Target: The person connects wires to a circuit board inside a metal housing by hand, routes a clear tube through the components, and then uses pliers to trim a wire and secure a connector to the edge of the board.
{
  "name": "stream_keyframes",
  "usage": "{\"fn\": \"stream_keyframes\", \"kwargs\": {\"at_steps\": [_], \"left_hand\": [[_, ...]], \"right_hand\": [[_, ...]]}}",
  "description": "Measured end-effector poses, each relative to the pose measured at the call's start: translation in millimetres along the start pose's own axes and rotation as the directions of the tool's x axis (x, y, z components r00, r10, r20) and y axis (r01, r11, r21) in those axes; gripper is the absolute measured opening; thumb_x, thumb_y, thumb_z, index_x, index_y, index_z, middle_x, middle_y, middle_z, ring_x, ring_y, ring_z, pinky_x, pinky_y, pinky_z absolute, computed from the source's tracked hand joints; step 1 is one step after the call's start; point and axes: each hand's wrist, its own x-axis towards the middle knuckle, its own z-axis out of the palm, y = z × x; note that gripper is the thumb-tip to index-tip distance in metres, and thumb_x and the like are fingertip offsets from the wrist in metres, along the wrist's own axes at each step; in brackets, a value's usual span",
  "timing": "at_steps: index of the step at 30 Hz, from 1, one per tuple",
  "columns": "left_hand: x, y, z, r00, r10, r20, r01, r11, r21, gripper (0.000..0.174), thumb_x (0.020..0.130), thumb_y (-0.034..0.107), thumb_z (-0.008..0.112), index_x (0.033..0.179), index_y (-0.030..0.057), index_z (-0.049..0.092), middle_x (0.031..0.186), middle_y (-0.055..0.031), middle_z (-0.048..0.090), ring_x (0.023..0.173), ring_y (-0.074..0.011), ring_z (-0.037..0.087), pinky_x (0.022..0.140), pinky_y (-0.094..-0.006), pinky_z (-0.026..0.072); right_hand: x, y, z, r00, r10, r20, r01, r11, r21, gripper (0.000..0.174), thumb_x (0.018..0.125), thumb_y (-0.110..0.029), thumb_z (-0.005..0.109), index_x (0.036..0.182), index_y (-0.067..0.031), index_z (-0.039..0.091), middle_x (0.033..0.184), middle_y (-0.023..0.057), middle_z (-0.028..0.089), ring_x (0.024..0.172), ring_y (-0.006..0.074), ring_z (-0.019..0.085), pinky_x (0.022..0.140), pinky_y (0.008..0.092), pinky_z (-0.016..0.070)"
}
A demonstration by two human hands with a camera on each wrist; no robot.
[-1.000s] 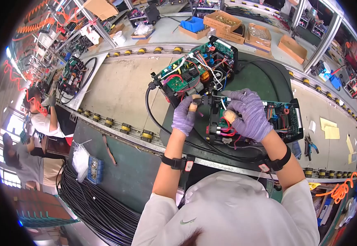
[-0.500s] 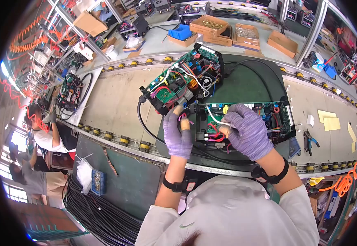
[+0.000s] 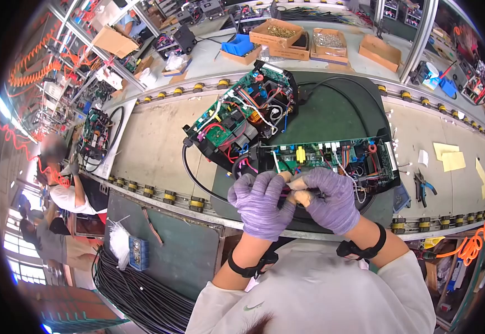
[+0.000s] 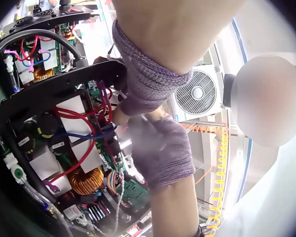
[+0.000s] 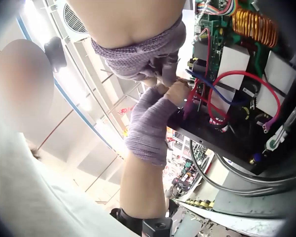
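Observation:
Both hands wear purple knit gloves with bare fingertips. They meet over the front edge of the nearer circuit-board unit (image 3: 331, 153). My left hand (image 3: 262, 206) has its fingers bent and pinches wires at the unit's left end. My right hand (image 3: 331, 200) pinches at the same spot, fingertips against the left ones. In the left wrist view, a blue wire (image 4: 81, 135) and red wires (image 4: 91, 148) run from the boards to the fingertips. Purple-sleeved wire ends (image 5: 189, 106) lie right beside them, by the black end panel (image 5: 222, 145). The fingers hide which wire each hand holds.
A second open unit (image 3: 242, 111) stands behind left, with a thick black cable (image 3: 195, 181). Both units sit on a green board (image 3: 320, 119) on the roller line. Pliers (image 3: 422, 188) and yellow paper slips (image 3: 452, 160) lie right. Parts boxes (image 3: 328, 43) stand behind.
My left hand has moved right from the unit's left end, and my right hand has come down and left from the white wires over the boards. The hands now meet at the front edge.

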Motion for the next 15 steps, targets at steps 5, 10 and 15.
{"fn": "stream_keyframes", "kwargs": {"at_steps": [5, 10, 15], "left_hand": [[-9, -9, 8, 0.991, 0.116, -0.072, -0.109, 0.99, 0.095, 0.036, 0.061, 0.031, 0.074, 0.095, 0.0257, 0.067, 0.104, 0.007, 0.06, 0.096, -0.0225, 0.048, 0.087, -0.0426, 0.0276], [-26, -11, 3, 0.977, 0.124, -0.176, -0.116, 0.992, 0.054, 0.028, 0.075, 0.035, 0.076, 0.097, 0.0241, 0.063, 0.098, 0.0053, 0.061, 0.094, -0.0251, 0.047, 0.084, -0.0413, 0.0315], [-45, -4, 9, 0.975, 0.117, -0.188, -0.104, 0.992, 0.077, 0.026, 0.079, 0.028, 0.076, 0.102, 0.0225, 0.064, 0.104, 0.005, 0.065, 0.098, -0.0225, 0.05, 0.09, -0.0395, 0.0325]], "right_hand": [[-6, 15, -10, 0.963, 0.268, 0.036, -0.266, 0.918, 0.295, 0.016, 0.083, -0.003, 0.072, 0.098, -0.0041, 0.069, 0.094, 0.0056, 0.069, 0.076, 0.0078, 0.063, 0.062, 0.0226, 0.0508], [-2, 15, -25, 0.985, 0.152, 0.08, -0.149, 0.988, -0.036, 0.021, 0.079, -0.001, 0.07, 0.1, -0.0067, 0.069, 0.091, 0.0077, 0.069, 0.073, 0.0157, 0.066, 0.063, 0.0272, 0.053], [-2, 14, -16, 0.969, -0.24, 0.055, 0.246, 0.938, -0.245, 0.034, 0.071, -0.004, 0.071, 0.104, -0.0104, 0.068, 0.093, 0.0115, 0.068, 0.071, 0.0283, 0.067, 0.06, 0.0339, 0.0541]]}}
